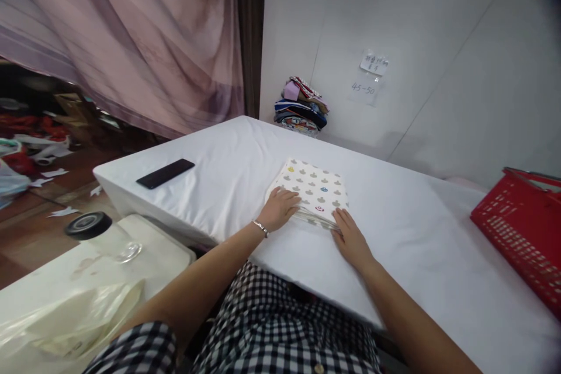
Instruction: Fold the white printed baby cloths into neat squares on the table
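Observation:
A folded white cloth, printed with grey duck-like shapes and a few coloured ones, lies on the white-covered table in front of me. Its near edge shows several layers. My left hand rests on its near left corner, fingers stretched out over the top. At the near right corner, my right hand touches the cloth with straight fingers, its thumb beside the edge. Neither hand lifts the fabric. A silver bracelet circles my left wrist.
A black flat object lies on the table's left. A red plastic basket stands at the right. Folded clothes are piled by the wall. At lower left, a lidded clear jar and a plastic bag occupy a side surface.

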The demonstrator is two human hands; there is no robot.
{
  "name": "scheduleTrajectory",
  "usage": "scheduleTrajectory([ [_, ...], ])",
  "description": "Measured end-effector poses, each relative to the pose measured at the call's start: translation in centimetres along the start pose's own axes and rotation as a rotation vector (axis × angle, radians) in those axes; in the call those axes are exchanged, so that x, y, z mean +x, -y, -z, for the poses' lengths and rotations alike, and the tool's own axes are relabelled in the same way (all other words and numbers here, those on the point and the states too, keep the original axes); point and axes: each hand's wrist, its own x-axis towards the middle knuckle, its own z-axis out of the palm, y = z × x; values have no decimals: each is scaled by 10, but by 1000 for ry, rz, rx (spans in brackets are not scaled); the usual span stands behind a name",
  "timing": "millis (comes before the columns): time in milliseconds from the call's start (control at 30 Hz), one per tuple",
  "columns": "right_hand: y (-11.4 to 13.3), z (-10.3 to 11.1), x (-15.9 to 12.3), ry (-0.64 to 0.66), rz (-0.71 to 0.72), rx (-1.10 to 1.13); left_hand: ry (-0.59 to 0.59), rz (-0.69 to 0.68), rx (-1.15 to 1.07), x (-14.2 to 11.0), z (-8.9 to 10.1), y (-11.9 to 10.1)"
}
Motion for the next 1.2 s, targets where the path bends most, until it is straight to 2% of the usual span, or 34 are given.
scheduleTrajectory([
  [167, 2, 1, 0, 13, 0, 3, -3, -22, -94, -2, -10, 8],
  [333, 4, 3, -2, 58, -34, -16, -91, -24, -136, -12, -8, 19],
  [500, 27, 18, 27, 154, -110, -104, -149, -14, -125, -19, -6, 19],
  [600, 52, 22, 55, 148, -2, -83, -192, 9, -118, -18, -8, 15],
  [667, 65, 16, 67, 174, 103, -76, -201, 18, -119, -19, -9, 12],
  [767, 71, -3, 68, 242, 218, -91, -196, 21, -147, -21, -7, 11],
  [867, 67, -20, 60, 224, 252, -107, -173, 59, -197, -18, -2, 11],
  [967, 62, -27, 54, 173, 266, -131, -181, 176, -160, -4, 4, 15],
  [1067, 61, -29, 54, 128, 283, -147, -215, 441, -18, 16, 7, 21],
  [1133, 61, -30, 54, 100, 294, -158, -142, 620, 39, 29, 7, 26],
  [1200, 61, -31, 54, 79, 300, -175, -48, 726, 57, 37, 5, 30],
])
